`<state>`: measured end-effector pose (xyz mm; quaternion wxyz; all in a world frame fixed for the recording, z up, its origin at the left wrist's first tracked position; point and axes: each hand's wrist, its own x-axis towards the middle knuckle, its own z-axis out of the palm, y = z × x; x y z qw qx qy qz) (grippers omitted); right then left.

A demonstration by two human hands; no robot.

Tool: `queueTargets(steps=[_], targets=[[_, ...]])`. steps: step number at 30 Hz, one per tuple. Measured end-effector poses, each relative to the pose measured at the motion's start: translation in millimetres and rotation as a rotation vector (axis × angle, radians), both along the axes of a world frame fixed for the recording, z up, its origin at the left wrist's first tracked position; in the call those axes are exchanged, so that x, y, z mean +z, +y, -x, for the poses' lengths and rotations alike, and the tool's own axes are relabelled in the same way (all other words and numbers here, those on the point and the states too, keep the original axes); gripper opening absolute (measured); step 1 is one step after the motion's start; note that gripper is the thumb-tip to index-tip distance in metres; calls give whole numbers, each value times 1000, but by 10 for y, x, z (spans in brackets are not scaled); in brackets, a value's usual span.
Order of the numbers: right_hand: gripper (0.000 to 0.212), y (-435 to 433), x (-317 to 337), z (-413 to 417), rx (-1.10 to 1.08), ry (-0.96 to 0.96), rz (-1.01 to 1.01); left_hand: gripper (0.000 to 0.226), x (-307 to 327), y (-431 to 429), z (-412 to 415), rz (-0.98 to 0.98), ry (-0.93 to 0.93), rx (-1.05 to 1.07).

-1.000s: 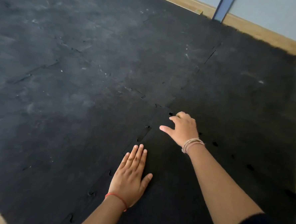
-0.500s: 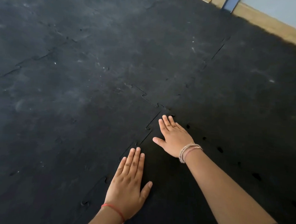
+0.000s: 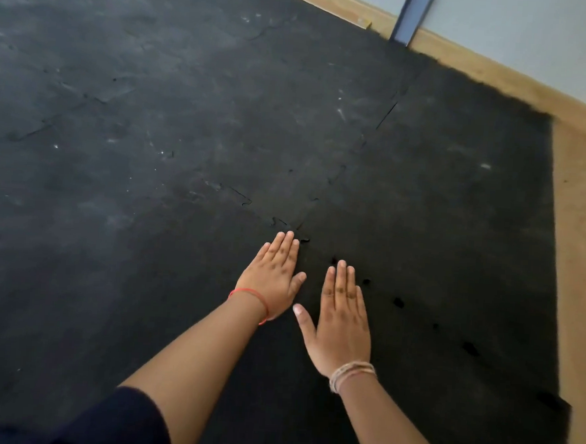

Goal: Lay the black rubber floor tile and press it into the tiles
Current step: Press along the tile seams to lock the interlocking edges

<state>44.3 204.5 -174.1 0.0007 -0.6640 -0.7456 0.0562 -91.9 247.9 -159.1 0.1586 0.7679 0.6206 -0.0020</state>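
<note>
The black rubber floor tile (image 3: 395,382) lies flat at the lower middle and right, darker than the dusty grey-black tiles (image 3: 135,143) around it. Its jigsaw seam runs up from under my hands to a corner joint (image 3: 298,227). My left hand (image 3: 272,279) lies palm down, fingers together, right on the seam near that corner. My right hand (image 3: 342,322) rests flat on the tile beside it, thumb spread. Small dark gaps (image 3: 398,302) dot the tile's right-hand seam. Neither hand holds anything.
Bare tan floor (image 3: 581,256) borders the tiles on the right and along the far side. A pale wall with a wooden skirting board (image 3: 466,54) and a blue-grey upright post (image 3: 408,19) stand at the back right.
My left hand slid forward along the seam up to the corner joint. My right hand drew back from the corner and now lies flat beside the left. The view shifted left.
</note>
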Motion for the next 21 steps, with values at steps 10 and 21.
queueTargets(steps=[10,21], targets=[[81,110,8,12,14,-12,67,59,-17,116,-41,28,42,-16],[113,282,397,-362,0,-40,372,61,84,-4,142,130,41,-56]])
